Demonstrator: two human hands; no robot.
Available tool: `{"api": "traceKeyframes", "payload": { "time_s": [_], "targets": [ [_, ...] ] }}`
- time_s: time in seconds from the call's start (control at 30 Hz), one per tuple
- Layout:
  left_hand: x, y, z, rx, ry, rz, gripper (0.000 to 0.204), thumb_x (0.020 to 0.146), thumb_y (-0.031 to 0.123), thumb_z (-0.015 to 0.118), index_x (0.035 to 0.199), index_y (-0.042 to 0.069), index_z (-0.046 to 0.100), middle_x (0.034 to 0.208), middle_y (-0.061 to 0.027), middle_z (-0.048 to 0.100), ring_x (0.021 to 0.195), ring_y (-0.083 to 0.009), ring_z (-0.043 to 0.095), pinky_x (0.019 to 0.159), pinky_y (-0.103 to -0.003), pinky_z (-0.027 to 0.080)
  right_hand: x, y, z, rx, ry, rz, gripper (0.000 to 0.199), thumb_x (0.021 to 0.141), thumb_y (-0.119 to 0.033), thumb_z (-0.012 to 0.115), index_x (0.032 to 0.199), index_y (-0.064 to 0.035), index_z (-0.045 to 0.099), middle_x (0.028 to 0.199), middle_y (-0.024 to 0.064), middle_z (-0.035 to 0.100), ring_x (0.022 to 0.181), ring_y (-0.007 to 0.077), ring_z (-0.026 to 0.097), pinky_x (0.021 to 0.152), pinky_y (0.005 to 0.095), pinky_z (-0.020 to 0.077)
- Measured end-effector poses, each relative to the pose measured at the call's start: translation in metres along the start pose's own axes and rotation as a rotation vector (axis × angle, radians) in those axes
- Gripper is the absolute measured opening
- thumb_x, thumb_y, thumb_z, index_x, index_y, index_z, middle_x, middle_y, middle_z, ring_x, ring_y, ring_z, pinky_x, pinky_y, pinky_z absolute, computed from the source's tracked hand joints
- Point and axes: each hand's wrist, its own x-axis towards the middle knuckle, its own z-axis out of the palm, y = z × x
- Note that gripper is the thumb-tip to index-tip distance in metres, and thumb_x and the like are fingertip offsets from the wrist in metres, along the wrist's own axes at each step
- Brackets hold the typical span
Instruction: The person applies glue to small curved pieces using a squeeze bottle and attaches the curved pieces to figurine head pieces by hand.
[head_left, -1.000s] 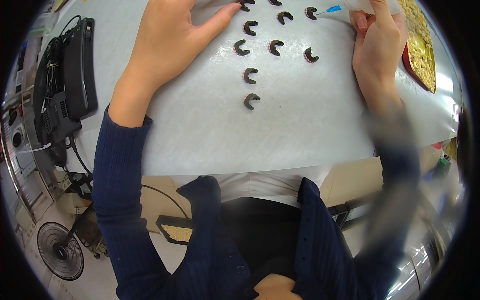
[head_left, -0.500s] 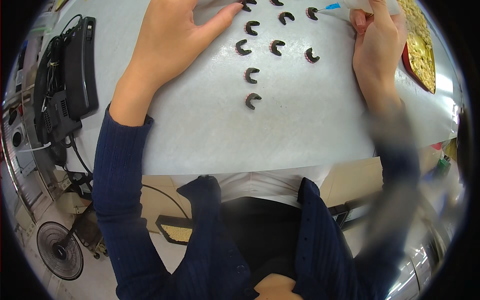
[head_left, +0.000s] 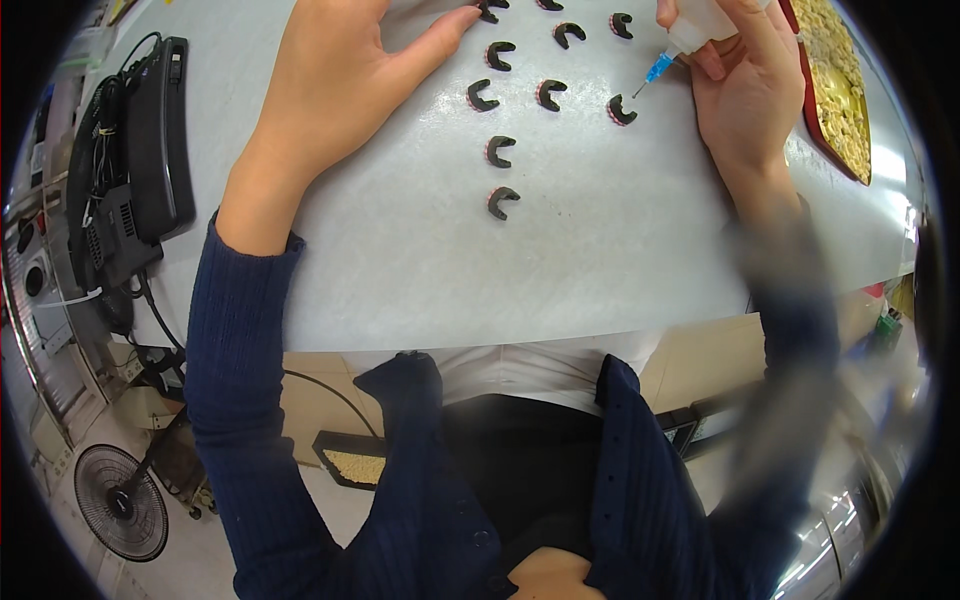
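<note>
The right hand (head_left: 745, 105) grips a translucent bottle (head_left: 705, 25) whose blue nozzle (head_left: 657, 69) and needle stand at the open side of the rightmost lower black curved piece (head_left: 619, 115). Other pieces (head_left: 499, 203) already lie spaced out on the white tabletop (head_left: 400, 280); which are finished and which remain cannot be told. The left hand (head_left: 345, 75) rests its thumb at an upper piece (head_left: 490, 13), its other fingertips out of view, grip uncertain.

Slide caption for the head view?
Right hand holds a blue-tipped applicator by a black, curved piece; left hand near another.
</note>
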Motion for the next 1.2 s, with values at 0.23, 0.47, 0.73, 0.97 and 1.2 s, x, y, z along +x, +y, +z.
{"api": "traceKeyframes", "payload": {
  "time_s": [0.23, 0.47, 0.73, 0.97, 1.2],
  "targets": [
    [0.000, -0.007, -0.001, 0.114, -0.007, 0.120, 0.033, 0.083, -0.004, 0.067, 0.116, -0.001, 0.063, 0.111, -0.0118, 0.063, 0.104, -0.0216, 0.069, 0.094, -0.030, 0.053, -0.001, 0.006, 0.003, -0.008, -0.022, 0.010, 0.024, 0.095, -0.031, 0.060, 0.093, -0.0077, 0.054, 0.068, 0.0037, 0.058, 0.052, 0.0065, 0.052, 0.045, 0.0172, 0.0318],
    [0.000, 0.000, -0.002, 0.087, -0.007, 0.042, 0.034, 0.083, -0.004, 0.068, 0.116, -0.001, 0.063, 0.110, -0.0114, 0.064, 0.103, -0.0212, 0.068, 0.092, -0.030, 0.051, -0.004, 0.001, 0.006, -0.034, -0.023, 0.048, 0.024, 0.095, -0.030, 0.062, 0.096, -0.0075, 0.053, 0.069, 0.0030, 0.057, 0.053, 0.0067, 0.052, 0.046, 0.0169, 0.0328],
    [0.000, -0.007, -0.002, 0.140, -0.004, 0.118, 0.033, 0.083, -0.002, 0.068, 0.115, 0.000, 0.064, 0.107, -0.0094, 0.069, 0.105, -0.0200, 0.067, 0.093, -0.030, 0.049, -0.001, 0.003, 0.006, -0.014, 0.029, 0.013, 0.023, 0.094, -0.029, 0.062, 0.097, -0.0077, 0.054, 0.070, 0.0018, 0.057, 0.054, 0.0060, 0.053, 0.048, 0.0158, 0.0342],
    [0.000, -0.005, -0.001, 0.094, -0.007, 0.109, 0.034, 0.083, -0.004, 0.067, 0.116, -0.001, 0.063, 0.110, -0.0110, 0.065, 0.105, -0.0205, 0.067, 0.093, -0.030, 0.051, -0.004, -0.003, 0.006, -0.072, -0.004, 0.045, 0.025, 0.092, -0.031, 0.063, 0.096, -0.0084, 0.052, 0.070, 0.0021, 0.057, 0.056, 0.0073, 0.056, 0.048, 0.0160, 0.0364],
    [-0.002, -0.004, 0.000, 0.038, 0.000, 0.037, 0.034, 0.083, -0.003, 0.068, 0.117, -0.001, 0.063, 0.111, -0.0115, 0.065, 0.105, -0.0210, 0.067, 0.094, -0.031, 0.052, -0.006, -0.005, 0.007, -0.075, -0.028, 0.061, 0.027, 0.091, -0.033, 0.064, 0.093, -0.0089, 0.052, 0.068, 0.0022, 0.055, 0.056, 0.0085, 0.057, 0.049, 0.0168, 0.0400]
  ]
}}
